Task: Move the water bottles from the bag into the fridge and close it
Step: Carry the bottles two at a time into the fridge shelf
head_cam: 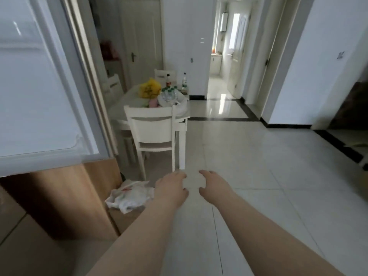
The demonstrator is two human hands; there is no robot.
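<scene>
**Both hands empty, bottles way over on the table**

Left hand (171,188) and right hand (211,186) stretched out front, low over the floor tiles, fingers loosely curled and spread, nothing in either. Close together but not touching.

Water bottles (169,94) bunched upright in a white bag (180,105) near the right edge of the dining table (119,114), toward the near corner. Green caps poking out the top, clear bodies. Yellow bag (149,87) just beside them on the left, couple of taller bottles (184,81) at the far edge behind. White chair (153,128) tucked in at the near side, between the hands and the bag. So well apart from the grip, nowhere near reach atm.

Fridge door (39,86) swung open at the left, up close, inner liner showing. Shelves not visible from here.

Handling guess: look full, so prob a bit heavy each, thin plastic that gives if squeezed hard, maybe slick. Best taken round the body or just under the cap, one per hand, or two by the necks if fingers fit. Bag itself soft and floppy, rim folded down, so no real fight getting them out, but neighbours could tip once one's lifted. Exact count hard to tell, too small and blurry.

Crumpled white plastic (129,196) on the floor by the wooden cabinet (59,196), just left of the left hand. Not touching it.
</scene>
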